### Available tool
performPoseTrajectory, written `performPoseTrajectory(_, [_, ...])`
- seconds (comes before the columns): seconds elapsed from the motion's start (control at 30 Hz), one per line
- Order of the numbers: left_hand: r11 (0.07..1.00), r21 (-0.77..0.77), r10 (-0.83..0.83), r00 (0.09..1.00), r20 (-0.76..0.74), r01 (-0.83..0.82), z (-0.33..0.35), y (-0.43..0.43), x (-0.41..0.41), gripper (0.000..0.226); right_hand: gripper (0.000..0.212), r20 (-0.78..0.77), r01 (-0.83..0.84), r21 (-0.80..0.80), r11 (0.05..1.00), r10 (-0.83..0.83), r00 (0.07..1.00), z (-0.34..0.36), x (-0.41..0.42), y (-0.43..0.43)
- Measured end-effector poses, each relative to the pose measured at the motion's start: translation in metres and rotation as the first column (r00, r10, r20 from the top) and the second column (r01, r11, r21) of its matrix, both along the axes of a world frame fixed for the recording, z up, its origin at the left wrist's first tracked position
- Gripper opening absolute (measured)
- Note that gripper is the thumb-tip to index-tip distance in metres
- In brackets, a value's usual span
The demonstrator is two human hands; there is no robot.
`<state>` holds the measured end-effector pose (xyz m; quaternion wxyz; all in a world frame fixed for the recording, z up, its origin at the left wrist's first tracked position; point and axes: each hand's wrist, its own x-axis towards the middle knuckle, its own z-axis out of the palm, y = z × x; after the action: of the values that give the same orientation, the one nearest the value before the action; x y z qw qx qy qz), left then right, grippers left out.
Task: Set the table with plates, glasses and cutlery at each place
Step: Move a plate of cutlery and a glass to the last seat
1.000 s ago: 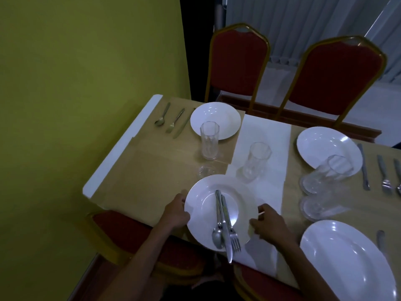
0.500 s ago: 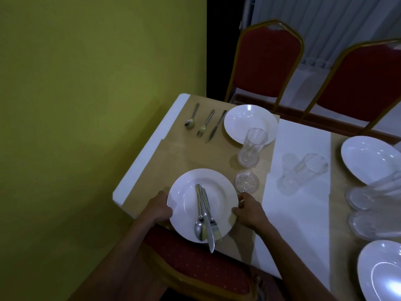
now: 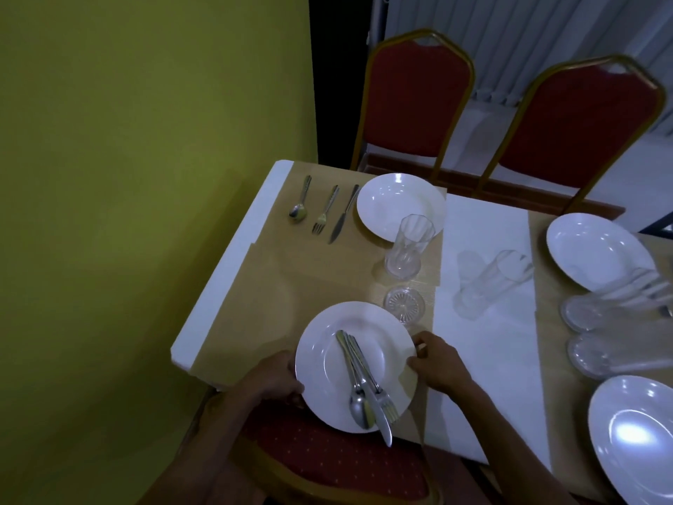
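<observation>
A white plate (image 3: 324, 362) lies at the near left place with a spoon, knife and fork (image 3: 366, 384) piled across it; the knife tip juts over the near rim. My left hand (image 3: 269, 377) grips the plate's left rim and my right hand (image 3: 439, 362) grips its right rim. Just beyond the plate stands a clear glass (image 3: 403, 306), seen from above. The far left place has a plate (image 3: 391, 202), a glass (image 3: 408, 246) and a spoon (image 3: 300, 202), fork (image 3: 325, 209) and knife (image 3: 344, 215) laid side by side.
A white runner (image 3: 488, 344) crosses the table with a glass (image 3: 488, 282) on it. On the right are two more plates (image 3: 597, 249) (image 3: 637, 435) and blurred glasses (image 3: 597, 311). Red chairs stand at the far side (image 3: 418, 96) and under my arms (image 3: 327, 461). A yellow wall is at left.
The plate with the cutlery, held in both hands, has shifted left off the runner onto the tan mat at the near left place. My view has turned left.
</observation>
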<state>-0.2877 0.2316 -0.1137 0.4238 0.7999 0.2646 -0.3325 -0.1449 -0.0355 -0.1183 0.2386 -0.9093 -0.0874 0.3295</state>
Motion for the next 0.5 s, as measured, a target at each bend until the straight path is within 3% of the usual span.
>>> performPoseTrajectory(0.1, [0.992,0.122,0.023,1.0,-0.019,-0.021,0.003,-0.009,0.008,0.014,0.019,-0.015,0.03,0.0,1.0,-0.03,0.999,-0.003,0.006,-0.009])
performPoseTrajectory(0.23, [0.906,0.409,0.058,0.99,0.131,-0.107,0.016,-0.016,0.036,0.03,0.017,0.055,0.316,0.083,0.945,-0.321,0.946,0.006,0.034,-0.036])
performPoseTrajectory(0.33, [0.934,0.307,0.104,0.96,0.26,-0.184,0.041,-0.046,0.071,0.025,0.034,0.084,0.484,0.136,0.865,-0.497,0.864,0.007,0.07,-0.074])
performPoseTrajectory(0.5, [0.989,0.135,0.003,0.933,0.36,-0.056,0.075,-0.13,0.139,0.023,0.094,0.062,0.555,0.277,0.784,-0.591,0.804,0.02,0.116,-0.104])
